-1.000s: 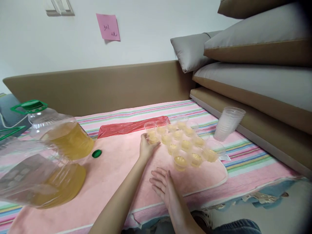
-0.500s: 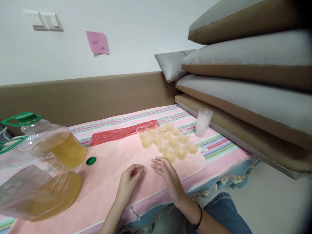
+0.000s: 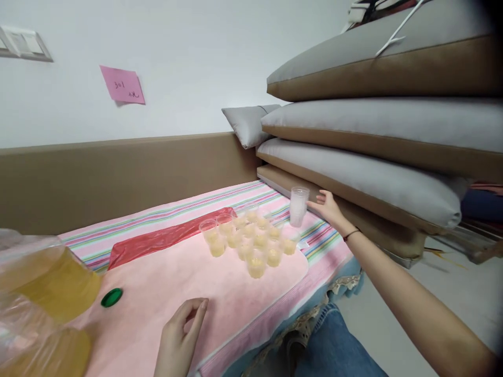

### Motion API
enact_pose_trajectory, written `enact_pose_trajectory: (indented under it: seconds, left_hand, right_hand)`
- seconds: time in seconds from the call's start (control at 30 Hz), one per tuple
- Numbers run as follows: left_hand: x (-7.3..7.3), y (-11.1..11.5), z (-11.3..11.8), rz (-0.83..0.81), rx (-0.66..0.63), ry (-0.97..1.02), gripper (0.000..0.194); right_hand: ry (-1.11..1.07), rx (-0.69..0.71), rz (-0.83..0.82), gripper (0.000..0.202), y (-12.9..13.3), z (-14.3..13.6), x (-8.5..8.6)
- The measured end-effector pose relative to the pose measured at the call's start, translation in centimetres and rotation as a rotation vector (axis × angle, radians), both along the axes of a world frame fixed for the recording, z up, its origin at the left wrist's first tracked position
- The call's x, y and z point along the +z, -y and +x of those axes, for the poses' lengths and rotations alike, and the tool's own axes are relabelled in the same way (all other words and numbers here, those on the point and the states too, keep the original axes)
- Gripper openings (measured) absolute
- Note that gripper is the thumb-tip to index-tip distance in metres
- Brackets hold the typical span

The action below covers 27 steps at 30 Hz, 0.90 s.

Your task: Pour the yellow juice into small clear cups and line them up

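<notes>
Several clear cups of yellow liquid [image 3: 256, 263] stand grouped on a pink cloth [image 3: 157, 283]. Behind them to the right is a stack of clear plastic cups [image 3: 298, 207]. My right hand [image 3: 327, 207] is at the right side of this stack, fingers apart and holding nothing; whether a fingertip touches the stack is unclear. Low over the cloth, my left hand [image 3: 184, 331] has thumb and forefinger tips together, with nothing visible between them. A green cap [image 3: 112, 297] lies to its upper left.
Large clear bottles of yellow liquid [image 3: 58, 283] are at the left edge. A red plastic bag [image 3: 165, 235] lies behind the cloth. Stacked grey-brown cushions [image 3: 365, 125] rise at the right, beside a wall with a pink note [image 3: 122, 85].
My right hand has moved from in front of the filled cups to the cup stack. My left hand remains low over the cloth, still pinched. The view has turned right.
</notes>
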State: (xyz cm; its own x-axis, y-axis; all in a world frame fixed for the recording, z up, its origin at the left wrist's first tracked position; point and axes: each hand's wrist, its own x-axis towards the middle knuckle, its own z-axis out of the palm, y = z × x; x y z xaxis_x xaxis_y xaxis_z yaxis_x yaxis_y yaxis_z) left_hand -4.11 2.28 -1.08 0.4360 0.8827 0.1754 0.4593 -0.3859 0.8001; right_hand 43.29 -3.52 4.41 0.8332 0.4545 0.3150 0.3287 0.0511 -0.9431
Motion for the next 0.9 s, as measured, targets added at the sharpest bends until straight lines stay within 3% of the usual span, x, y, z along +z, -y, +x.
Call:
enact_pose_trajectory:
  seconds: [0.1, 0.27, 0.33, 0.67, 0.77, 0.9]
  left_hand:
    - [-0.4, -0.4, 0.0, 0.017, 0.007, -0.003, 0.038]
    - [-0.4, -0.6, 0.6, 0.018, 0.014, -0.019, 0.038]
    - [-0.4, -0.6, 0.9, 0.012, 0.016, -0.017, 0.038]
    - [-0.6, -0.2, 2.0, 0.022, -0.001, 0.000, 0.036]
    - [-0.5, -0.2, 2.1, 0.000, 0.003, 0.002, 0.037]
    - [-0.5, -0.2, 2.2, -0.005, 0.003, 0.008, 0.039]
  right_hand:
    - [0.000, 0.068, -0.113, 0.051, -2.1, 2.2, -0.7]
    - [0.035, 0.153, -0.101, 0.115, -4.1, 3.3, -1.9]
    - [0.046, 0.170, -0.073, 0.124, -4.4, 3.6, -2.1]
    - [0.078, 0.149, 0.069, 0.119, -4.8, 4.5, -1.5]
    - [0.079, 0.142, 0.110, 0.117, -4.8, 4.5, -0.3]
    - [0.107, 0.150, 0.167, 0.115, -3.8, 4.8, 2.5]
